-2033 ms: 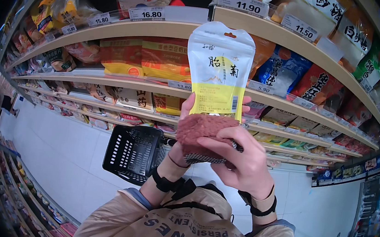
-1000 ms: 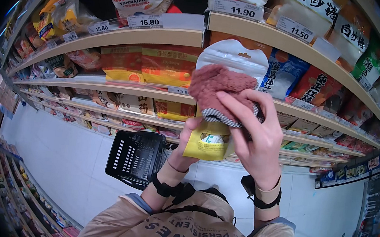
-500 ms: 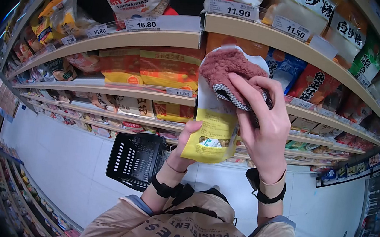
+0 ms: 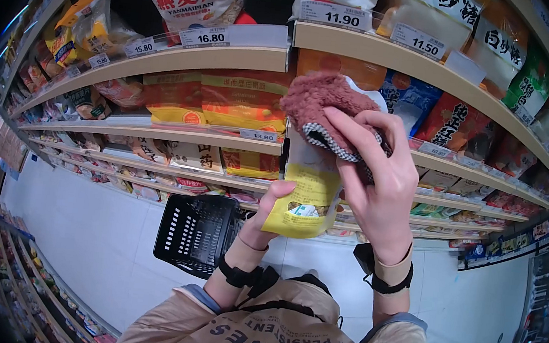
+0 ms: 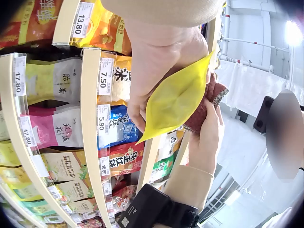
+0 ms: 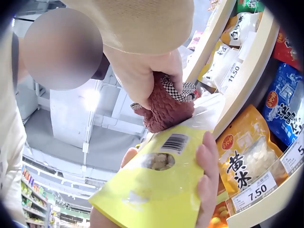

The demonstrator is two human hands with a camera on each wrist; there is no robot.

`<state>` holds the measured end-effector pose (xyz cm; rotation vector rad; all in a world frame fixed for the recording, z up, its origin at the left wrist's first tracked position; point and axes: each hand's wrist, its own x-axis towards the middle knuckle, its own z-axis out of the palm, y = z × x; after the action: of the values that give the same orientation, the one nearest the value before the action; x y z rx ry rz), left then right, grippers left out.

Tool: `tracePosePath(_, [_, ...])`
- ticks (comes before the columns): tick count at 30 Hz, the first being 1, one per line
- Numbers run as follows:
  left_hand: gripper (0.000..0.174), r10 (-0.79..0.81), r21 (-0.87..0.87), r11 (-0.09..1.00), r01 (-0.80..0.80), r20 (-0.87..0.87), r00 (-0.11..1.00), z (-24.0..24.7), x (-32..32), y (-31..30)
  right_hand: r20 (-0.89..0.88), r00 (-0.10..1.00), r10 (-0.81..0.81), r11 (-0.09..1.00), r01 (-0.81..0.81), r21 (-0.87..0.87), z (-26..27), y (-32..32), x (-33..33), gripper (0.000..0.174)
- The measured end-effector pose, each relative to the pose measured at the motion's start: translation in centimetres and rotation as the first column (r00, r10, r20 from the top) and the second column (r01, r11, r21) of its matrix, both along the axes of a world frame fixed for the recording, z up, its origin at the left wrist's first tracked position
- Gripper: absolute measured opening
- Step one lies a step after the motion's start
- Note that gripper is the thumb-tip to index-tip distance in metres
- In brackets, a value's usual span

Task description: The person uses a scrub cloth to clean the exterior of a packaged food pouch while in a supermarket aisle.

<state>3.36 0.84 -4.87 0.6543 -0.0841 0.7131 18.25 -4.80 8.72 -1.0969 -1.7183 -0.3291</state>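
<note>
A white-and-yellow stand-up pouch [image 4: 306,188] is held up in front of the shelves, its small clear window near the bottom. My left hand [image 4: 269,206] grips it from behind, thumb along its left edge; in the right wrist view the left fingers [image 6: 207,173] wrap the other edge. A reddish-brown plush cloth [image 4: 322,103] with a black-and-white checked border is bunched in my right hand [image 4: 384,180], pinched between thumb and fingers. The cloth lies against the pouch's white upper part and covers most of it. From the left wrist view the pouch's yellow base [image 5: 178,102] shows.
Shelves of bagged goods rise right behind the pouch, with a wooden shelf edge [image 4: 361,47] and price tags close by. A black shopping basket [image 4: 196,233] is below to the left, above the pale tiled floor [image 4: 114,235]. More shelving [image 4: 29,273] stands at the lower left.
The cloth has moved from the pouch's lower part up to its white top, with my right hand. The pouch has come lower, baring its yellow bottom. Over the last half second little has shifted.
</note>
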Motion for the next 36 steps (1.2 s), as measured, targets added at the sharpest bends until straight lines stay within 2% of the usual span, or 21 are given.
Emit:
tracePosePath(1, [0.078, -0.044, 0.008, 0.999, 0.044, 0.031, 0.999, 0.4, 0.1, 0.0, -0.015, 0.999, -0.031, 1.0, 0.031, 0.004, 0.0, 0.1, 0.2, 0.051])
tracePosePath(4, [0.083, -0.077, 0.078, 0.995, 0.068, 0.113, 0.991, 0.8, 0.6, 0.5, -0.007, 0.982, -0.188, 0.982, 0.188, -0.01, -0.1, 0.0, 2.0, 0.047])
tracePosePath(6, [0.087, -0.064, 0.077, 0.996, 0.054, 0.125, 0.99, 1.2, 0.4, 0.4, -0.062, 0.966, -0.252, 0.968, 0.25, -0.026, -0.5, -0.2, 2.9, 0.041])
tracePosePath(9, [0.082, -0.08, 0.062, 0.995, 0.073, 0.106, 0.991, 0.9, -0.2, 0.5, -0.047, 0.977, -0.206, 0.975, 0.201, -0.1, -1.0, -0.8, 2.5, 0.037])
tracePosePath(11, [0.075, 0.014, -0.044, 0.999, -0.015, -0.042, 0.999, 0.2, -0.6, 0.3, -0.007, 0.992, -0.13, 0.987, 0.129, -0.092, -1.3, -0.9, 1.4, 0.036])
tracePosePath(15, [0.07, -0.003, -0.113, 0.994, 0.002, -0.006, 1.0, -1.1, -0.4, 0.2, 0.007, 0.997, 0.074, 0.994, -0.074, -0.083, -1.5, -0.6, -0.3, 0.049])
tracePosePath(18, [0.071, 0.006, -0.024, 1.0, -0.007, -0.038, 0.999, -0.2, -0.4, 0.1, 0.043, 0.999, -0.02, 0.998, 0.022, -0.05, -1.2, -0.4, 0.3, 0.05])
tracePosePath(20, [0.076, -0.017, -0.017, 1.0, 0.017, -0.01, 1.0, 0.9, -0.1, 0.1, 0.027, 0.993, -0.118, 0.992, 0.119, -0.035, -1.1, -0.2, 1.5, 0.046])
tracePosePath(22, [0.081, -0.059, 0.027, 0.998, 0.056, 0.126, 0.99, 1.6, 0.4, 0.1, 0.004, 0.971, -0.239, 0.97, 0.239, -0.051, -1.0, -0.2, 2.5, 0.041])
tracePosePath(24, [0.085, -0.049, 0.023, 0.999, 0.046, 0.107, 0.993, 1.6, 0.2, 0.4, -0.052, 0.956, -0.29, 0.955, 0.286, -0.071, -0.7, -0.4, 2.7, 0.036])
tracePosePath(26, [0.081, -0.062, 0.057, 0.997, 0.055, 0.128, 0.99, 1.2, 0.4, 0.4, -0.027, 0.96, -0.28, 0.958, 0.277, -0.071, -0.7, -0.8, 2.3, 0.034])
tracePosePath(27, [0.081, -0.065, 0.056, 0.997, 0.059, 0.125, 0.99, 1.0, 0.2, 0.4, -0.023, 0.973, -0.228, 0.972, 0.226, -0.067, -0.7, -0.8, 1.8, 0.035])
tracePosePath(29, [0.076, -0.012, 0.008, 1.0, 0.012, -0.032, 0.999, 0.2, -0.4, 0.3, 0.024, 0.995, -0.101, 0.993, 0.103, -0.056, -0.7, -0.8, 0.7, 0.04])
tracePosePath(32, [0.072, 0.021, -0.092, 0.996, -0.02, 0.012, 1.0, -1.5, -0.3, 0.2, 0.081, 0.995, 0.057, 0.998, -0.055, -0.026, -1.1, -0.5, -0.7, 0.049])
tracePosePath(33, [0.075, 0.062, -0.09, 0.994, -0.068, -0.067, 0.996, -1.1, -0.5, 0.1, 0.081, 0.995, 0.05, 0.999, -0.048, -0.023, -1.0, -0.5, -0.7, 0.051])
tracePosePath(34, [0.075, 0.064, -0.09, 0.994, -0.07, -0.067, 0.996, -0.5, -0.5, -0.1, 0.081, 0.995, 0.052, 0.998, -0.05, -0.023, -0.8, -0.5, -0.5, 0.051])
tracePosePath(36, [0.081, -0.019, 0.005, 1.0, 0.019, 0.003, 1.0, 0.7, -0.5, 0.0, 0.098, 0.989, -0.108, 0.994, 0.109, -0.004, -0.5, -0.4, 0.6, 0.051])
